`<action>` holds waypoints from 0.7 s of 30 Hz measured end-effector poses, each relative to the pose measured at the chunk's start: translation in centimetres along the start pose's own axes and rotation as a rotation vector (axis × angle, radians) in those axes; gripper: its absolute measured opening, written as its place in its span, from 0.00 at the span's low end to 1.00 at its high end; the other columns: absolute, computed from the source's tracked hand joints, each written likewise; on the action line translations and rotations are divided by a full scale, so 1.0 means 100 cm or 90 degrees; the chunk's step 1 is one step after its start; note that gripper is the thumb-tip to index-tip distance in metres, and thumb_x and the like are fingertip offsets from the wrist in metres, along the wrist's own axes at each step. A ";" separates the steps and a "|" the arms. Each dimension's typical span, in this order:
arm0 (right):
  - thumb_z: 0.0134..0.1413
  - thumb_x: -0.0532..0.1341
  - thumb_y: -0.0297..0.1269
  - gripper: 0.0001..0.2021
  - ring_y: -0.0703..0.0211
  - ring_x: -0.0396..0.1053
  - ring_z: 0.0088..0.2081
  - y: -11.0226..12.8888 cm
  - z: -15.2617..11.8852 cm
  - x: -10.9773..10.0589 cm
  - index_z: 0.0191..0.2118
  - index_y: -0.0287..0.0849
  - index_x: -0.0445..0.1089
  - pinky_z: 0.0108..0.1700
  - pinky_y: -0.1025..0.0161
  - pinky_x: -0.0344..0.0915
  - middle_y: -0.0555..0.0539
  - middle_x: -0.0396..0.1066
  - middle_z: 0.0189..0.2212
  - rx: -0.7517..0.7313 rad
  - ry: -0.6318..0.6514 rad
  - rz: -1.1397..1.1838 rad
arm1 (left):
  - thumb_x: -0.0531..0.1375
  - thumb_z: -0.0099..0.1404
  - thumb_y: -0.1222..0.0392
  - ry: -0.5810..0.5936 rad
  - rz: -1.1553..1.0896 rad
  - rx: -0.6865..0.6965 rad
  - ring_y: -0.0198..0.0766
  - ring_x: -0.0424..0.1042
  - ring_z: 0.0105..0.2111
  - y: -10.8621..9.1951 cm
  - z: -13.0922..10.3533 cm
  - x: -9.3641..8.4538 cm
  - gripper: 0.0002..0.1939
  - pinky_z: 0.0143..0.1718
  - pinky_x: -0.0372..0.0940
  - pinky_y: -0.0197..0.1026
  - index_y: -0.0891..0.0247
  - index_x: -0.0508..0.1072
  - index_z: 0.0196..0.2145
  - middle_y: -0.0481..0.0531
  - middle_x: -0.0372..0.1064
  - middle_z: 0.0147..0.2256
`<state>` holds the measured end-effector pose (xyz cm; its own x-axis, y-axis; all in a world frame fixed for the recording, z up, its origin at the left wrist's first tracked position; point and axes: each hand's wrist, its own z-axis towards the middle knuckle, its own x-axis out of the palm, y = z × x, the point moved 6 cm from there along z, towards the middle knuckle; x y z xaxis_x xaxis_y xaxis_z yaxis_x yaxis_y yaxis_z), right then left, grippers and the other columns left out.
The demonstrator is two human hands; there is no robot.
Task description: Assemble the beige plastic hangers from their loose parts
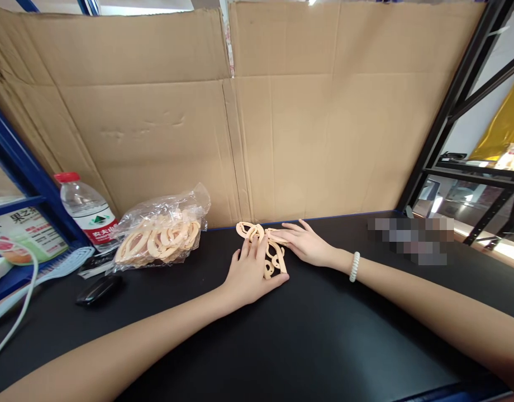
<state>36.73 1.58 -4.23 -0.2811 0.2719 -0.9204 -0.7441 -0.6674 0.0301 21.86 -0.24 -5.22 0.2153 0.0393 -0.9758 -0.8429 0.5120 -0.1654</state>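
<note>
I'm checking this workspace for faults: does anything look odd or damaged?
Two things: the cardboard behind the table is creased, with a gap at its top; and a pixelated patch at right hides whatever lies there.

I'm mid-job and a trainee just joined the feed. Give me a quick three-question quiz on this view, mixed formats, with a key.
1. Multiple choice: what does the left hand rest over?
A) a hairbrush
B) flat, pale cut-out pieces
C) a roll of tape

2. True or false: a white bracelet circles the arm just behind the right hand.

3. Fill in the blank: the bottle standing to the left of the clear plastic bag has a ____ cap.

Key: 1. B; 2. True; 3. red
</note>
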 end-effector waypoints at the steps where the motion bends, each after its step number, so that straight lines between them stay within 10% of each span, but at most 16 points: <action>1: 0.66 0.45 0.30 0.23 0.49 0.49 0.63 -0.008 0.003 0.001 0.63 0.53 0.51 0.61 0.37 0.44 0.50 0.57 0.61 -0.011 -0.009 -0.007 | 0.52 0.59 0.33 -0.014 0.000 -0.007 0.57 0.33 0.66 -0.001 0.006 0.001 0.49 0.59 0.45 0.62 0.65 0.40 0.66 0.65 0.36 0.66; 8: 0.65 0.50 0.33 0.14 0.50 0.56 0.59 -0.042 0.013 -0.001 0.53 0.44 0.66 0.60 0.47 0.52 0.46 0.68 0.52 -0.075 -0.107 -0.026 | 0.60 0.56 0.39 -0.144 -0.093 0.014 0.59 0.43 0.64 -0.010 0.041 0.002 0.48 0.58 0.49 0.60 0.70 0.47 0.63 0.70 0.46 0.63; 14: 0.63 0.49 0.29 0.14 0.53 0.63 0.44 -0.005 -0.002 -0.043 0.50 0.42 0.66 0.47 0.54 0.63 0.42 0.69 0.43 -0.034 -0.259 0.061 | 0.53 0.65 0.57 -0.251 -0.176 0.184 0.48 0.57 0.59 0.015 0.043 -0.020 0.24 0.59 0.53 0.54 0.66 0.59 0.57 0.62 0.60 0.57; 21: 0.62 0.52 0.33 0.13 0.51 0.63 0.45 0.070 -0.014 -0.019 0.48 0.40 0.69 0.48 0.53 0.59 0.42 0.69 0.41 -0.198 -0.007 -0.061 | 0.49 0.62 0.75 -0.135 0.165 0.363 0.47 0.52 0.62 0.038 0.050 -0.026 0.28 0.58 0.53 0.56 0.54 0.63 0.57 0.52 0.56 0.61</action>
<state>32.91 -4.52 -2.82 -0.2264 0.3499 -0.9090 -0.5465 -0.8182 -0.1788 20.52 5.91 -2.60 0.1827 0.3604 -0.9147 -0.4999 0.8352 0.2292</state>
